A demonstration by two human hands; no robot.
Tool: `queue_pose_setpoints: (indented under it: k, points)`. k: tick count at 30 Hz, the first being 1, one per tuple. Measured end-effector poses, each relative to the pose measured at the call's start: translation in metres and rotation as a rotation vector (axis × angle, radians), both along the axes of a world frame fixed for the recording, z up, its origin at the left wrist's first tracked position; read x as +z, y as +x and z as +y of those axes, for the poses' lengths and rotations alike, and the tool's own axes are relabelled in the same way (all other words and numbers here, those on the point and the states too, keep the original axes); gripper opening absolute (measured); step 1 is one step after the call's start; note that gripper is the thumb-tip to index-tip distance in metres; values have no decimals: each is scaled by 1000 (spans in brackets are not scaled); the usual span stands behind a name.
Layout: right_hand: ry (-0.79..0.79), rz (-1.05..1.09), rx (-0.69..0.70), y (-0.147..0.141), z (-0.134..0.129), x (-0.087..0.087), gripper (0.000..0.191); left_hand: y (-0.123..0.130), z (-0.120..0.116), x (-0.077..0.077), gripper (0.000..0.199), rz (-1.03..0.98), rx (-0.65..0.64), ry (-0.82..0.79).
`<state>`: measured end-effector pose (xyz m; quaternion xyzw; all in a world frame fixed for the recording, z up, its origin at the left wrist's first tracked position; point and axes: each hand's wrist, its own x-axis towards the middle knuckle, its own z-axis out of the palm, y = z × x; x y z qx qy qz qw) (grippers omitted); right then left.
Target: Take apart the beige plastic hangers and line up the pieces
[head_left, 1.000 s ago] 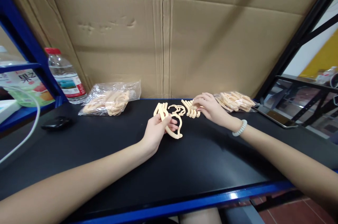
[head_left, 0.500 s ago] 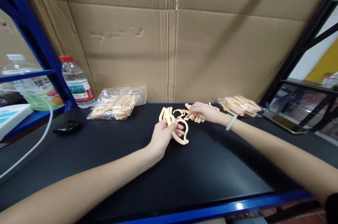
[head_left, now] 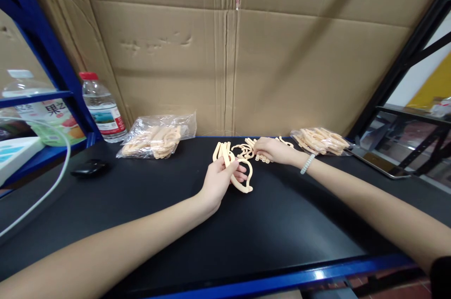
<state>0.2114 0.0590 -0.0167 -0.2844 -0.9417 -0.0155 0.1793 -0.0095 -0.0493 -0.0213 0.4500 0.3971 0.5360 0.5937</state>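
Note:
Several curved cream plastic pieces (head_left: 243,188) are held in my left hand (head_left: 219,180), with the thumb over them and the other fingers behind. One forms an open loop to the right of the fingers. My right hand (head_left: 271,149) reaches down into a loose pile of similar cream pieces (head_left: 244,150) on the black table, its fingers bent together. What lies between those fingertips is too small and hidden to make out. The pile spreads on both sides of my right hand.
Clear bags of cream pieces lie at the back left (head_left: 155,141) and back right (head_left: 319,140). A water bottle (head_left: 104,113), a black mouse (head_left: 90,168) and a white cable stand or lie left. A flat tray-like device (head_left: 380,162) lies right; cardboard (head_left: 158,64) rises behind.
My right hand has shifted slightly within the pile, and the pieces around its fingers have moved a little. My left hand keeps its hold almost unmoved.

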Motion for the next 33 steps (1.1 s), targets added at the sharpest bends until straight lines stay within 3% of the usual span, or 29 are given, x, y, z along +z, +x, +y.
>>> queue_pose_setpoints:
  k: [3,7,10,13,21,24,27,29,33]
  points:
    - [15,68,-35,-2,-12,1,19,0,0,-1,7,14,-8,17]
    - [31,227,-69,-18,-53,10,21,1,-3,-2,7,43,-2,71]
    - [-101,327,49,-34,-89,15,15,1,-6,-1,16,81,5,126]
    - [-156,321,35,-42,-109,13,13,0,-7,-2,25,140,18,175]
    - [-205,319,-166,-31,-101,-5,17,-4,1,-2,20,315,56,290]
    - [-169,298,-246,-28,-100,-5,18,-4,3,-2,15,336,35,310]
    - [-179,436,-222,-30,-103,0,16,-3,2,-1,16,366,-1,322]
    - [-290,594,-175,-32,-105,5,15,-3,0,-1,19,401,-44,349]
    - [-717,773,-69,-34,-107,14,19,-2,-2,-2,27,437,-119,408]
